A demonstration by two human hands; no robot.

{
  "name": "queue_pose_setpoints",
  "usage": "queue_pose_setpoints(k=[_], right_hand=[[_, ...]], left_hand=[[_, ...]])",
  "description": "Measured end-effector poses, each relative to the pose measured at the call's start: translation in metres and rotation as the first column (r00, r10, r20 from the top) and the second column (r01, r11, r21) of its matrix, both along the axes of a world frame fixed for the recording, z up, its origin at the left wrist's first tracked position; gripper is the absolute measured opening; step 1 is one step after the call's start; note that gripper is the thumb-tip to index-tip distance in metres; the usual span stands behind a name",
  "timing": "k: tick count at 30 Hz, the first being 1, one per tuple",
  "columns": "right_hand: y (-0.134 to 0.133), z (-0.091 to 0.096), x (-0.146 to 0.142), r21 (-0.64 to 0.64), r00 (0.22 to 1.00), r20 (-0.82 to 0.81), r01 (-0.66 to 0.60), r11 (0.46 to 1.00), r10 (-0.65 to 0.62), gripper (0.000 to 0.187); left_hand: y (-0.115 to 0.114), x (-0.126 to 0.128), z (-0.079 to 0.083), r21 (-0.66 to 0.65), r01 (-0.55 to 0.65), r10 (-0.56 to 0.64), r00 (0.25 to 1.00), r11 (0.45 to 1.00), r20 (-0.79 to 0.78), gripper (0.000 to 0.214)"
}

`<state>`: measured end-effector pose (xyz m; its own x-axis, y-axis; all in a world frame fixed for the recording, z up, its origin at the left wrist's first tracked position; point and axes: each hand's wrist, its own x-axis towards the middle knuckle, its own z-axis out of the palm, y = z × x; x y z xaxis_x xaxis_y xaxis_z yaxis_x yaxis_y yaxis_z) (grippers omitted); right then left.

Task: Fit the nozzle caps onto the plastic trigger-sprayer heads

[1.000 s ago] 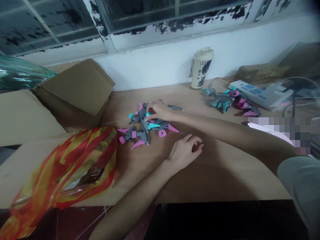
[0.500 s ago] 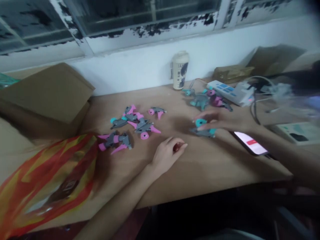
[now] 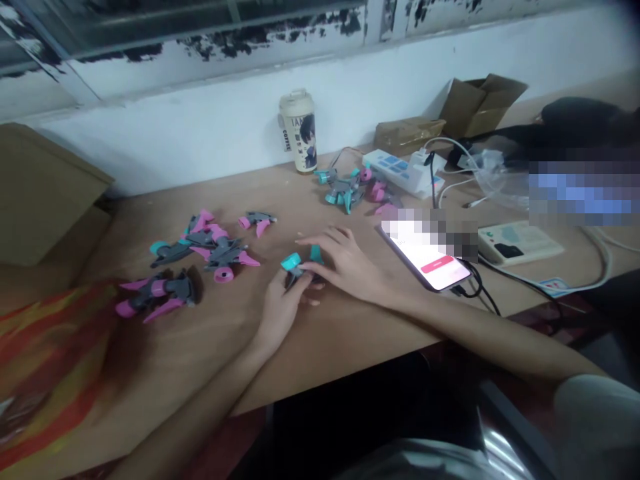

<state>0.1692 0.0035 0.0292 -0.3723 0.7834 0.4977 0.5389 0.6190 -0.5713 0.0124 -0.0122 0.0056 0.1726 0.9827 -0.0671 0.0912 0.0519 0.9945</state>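
Note:
My left hand [image 3: 280, 308] and my right hand [image 3: 345, 263] meet over the wooden table [image 3: 350, 333], both closed on a grey spray-trigger part with teal ends [image 3: 299, 265]. The right fingers lie partly spread over it. To the left lies a loose pile of grey, pink and teal trigger parts [image 3: 203, 248], with a pink and grey pair [image 3: 157, 297] nearer me and a single one [image 3: 257, 221] further back. Another cluster of teal and pink parts [image 3: 353, 189] sits near the wall.
A lit phone [image 3: 433, 257] lies right of my hands, its cable running off. A coffee cup [image 3: 299, 131], a power strip [image 3: 403, 170], cardboard boxes [image 3: 40, 193] and a red-yellow plastic bag [image 3: 45, 373] surround the work area. A flat device [image 3: 520, 240] lies at the right.
My right hand carried a teal-ended part from the pile rightward, then back toward my left hand, which now grips it too. The view swung to the right.

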Motion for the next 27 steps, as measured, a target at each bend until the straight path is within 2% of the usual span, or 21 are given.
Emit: queue_pose_setpoints(k=[1,3,7,10,12,14,16,18,23,27], right_hand=[[-0.002,-0.005,-0.003,0.037,0.998,-0.021,0.056,0.998,-0.056,0.032],[-0.005,-0.014,-0.008,0.047,0.995,-0.032,0.096,0.994,-0.095,0.037],[-0.006,-0.02,-0.008,-0.019,0.991,-0.04,0.128,0.992,-0.128,0.047],[-0.003,-0.021,0.0,-0.078,0.988,-0.108,0.103,0.992,-0.111,0.037],[-0.002,-0.024,0.005,-0.08,0.988,-0.125,0.082,0.993,-0.091,0.028],[-0.001,-0.03,0.009,-0.019,0.991,-0.109,0.073,0.997,-0.075,0.028],[-0.001,-0.036,0.01,0.06,0.995,-0.082,0.059,0.996,-0.054,0.031],[-0.002,-0.04,0.009,0.111,0.998,-0.052,0.025,0.994,-0.02,0.028],[-0.002,-0.04,0.008,0.18,0.999,0.008,-0.039,0.983,0.038,0.02],[-0.003,-0.039,0.01,0.205,0.998,0.036,-0.052,0.977,0.045,0.02]], left_hand=[[0.001,0.002,0.0,0.014,-0.032,0.032,0.999,0.999,0.037,0.032],[0.001,0.006,-0.001,0.076,-0.024,0.021,0.999,0.997,0.042,0.032],[-0.007,0.012,-0.01,0.174,0.128,-0.11,0.988,0.976,-0.111,0.035],[-0.007,0.006,-0.014,0.172,0.225,-0.188,0.96,0.959,-0.205,0.038],[0.0,-0.002,-0.013,0.191,0.228,-0.182,0.956,0.955,-0.23,0.039],[0.009,-0.011,-0.009,0.223,0.158,-0.119,0.976,0.962,-0.182,0.035],[0.018,-0.019,-0.004,0.207,0.071,-0.062,0.997,0.976,-0.051,0.024],[0.021,-0.023,0.0,0.176,0.036,-0.046,0.998,0.984,0.05,0.026],[0.014,-0.023,0.003,0.221,0.176,-0.158,0.982,0.959,-0.099,0.022],[0.011,-0.022,0.005,0.154,0.235,-0.224,0.971,0.96,-0.087,0.027]])
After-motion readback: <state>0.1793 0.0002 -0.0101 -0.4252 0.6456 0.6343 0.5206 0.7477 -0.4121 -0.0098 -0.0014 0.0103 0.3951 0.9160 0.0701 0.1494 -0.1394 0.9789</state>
